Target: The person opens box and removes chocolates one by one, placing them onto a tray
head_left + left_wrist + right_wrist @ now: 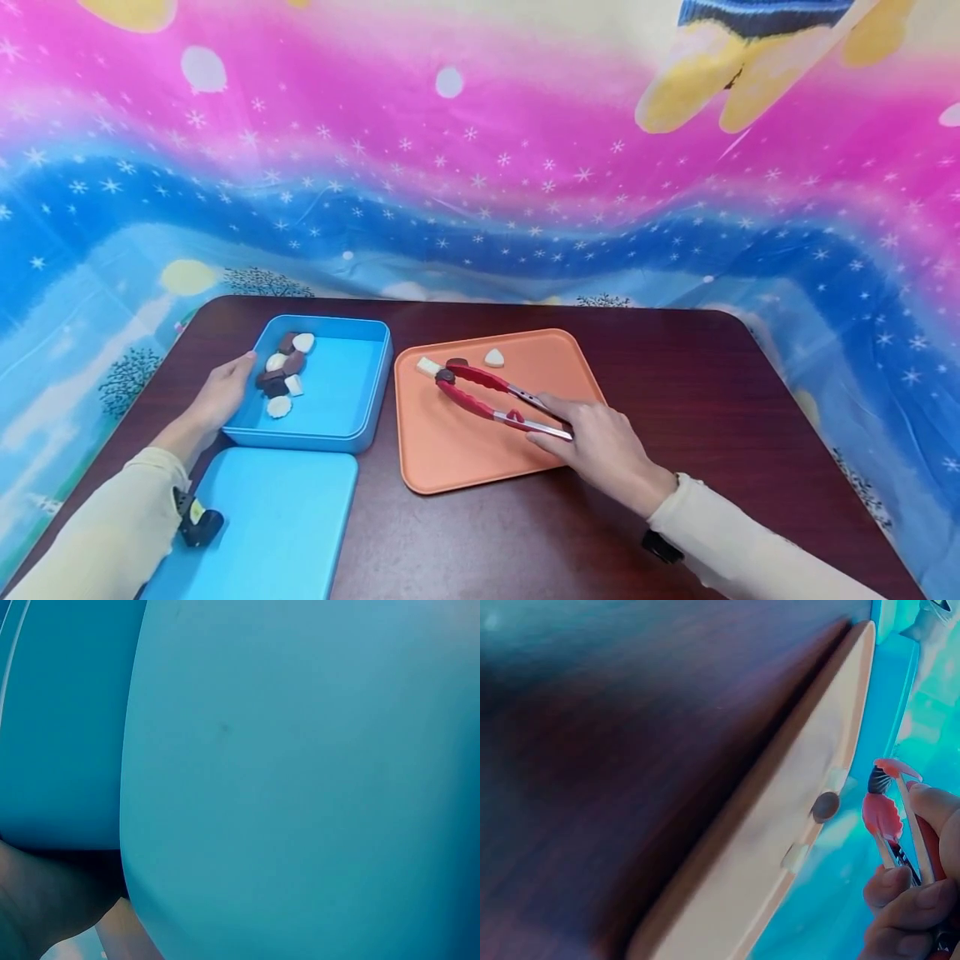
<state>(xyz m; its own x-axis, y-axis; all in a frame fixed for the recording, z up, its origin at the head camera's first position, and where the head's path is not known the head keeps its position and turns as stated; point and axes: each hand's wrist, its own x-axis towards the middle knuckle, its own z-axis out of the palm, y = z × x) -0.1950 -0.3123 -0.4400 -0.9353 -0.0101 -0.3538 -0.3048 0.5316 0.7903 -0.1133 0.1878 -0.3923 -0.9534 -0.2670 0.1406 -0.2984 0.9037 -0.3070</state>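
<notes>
Pinching ridged piece point(880, 780) with scalloped tongs point(883, 817)

On the table point(487, 542) we see the box point(341, 392) at far left, small pieces point(292, 362) gathered in its left half. Its lid point(277, 517) lies just near of it. To our right is the tray point(465, 454), three sweets point(493, 358) along its far side, tongs point(498, 415) above it. A cloth point(480, 183) hangs behind.
</notes>
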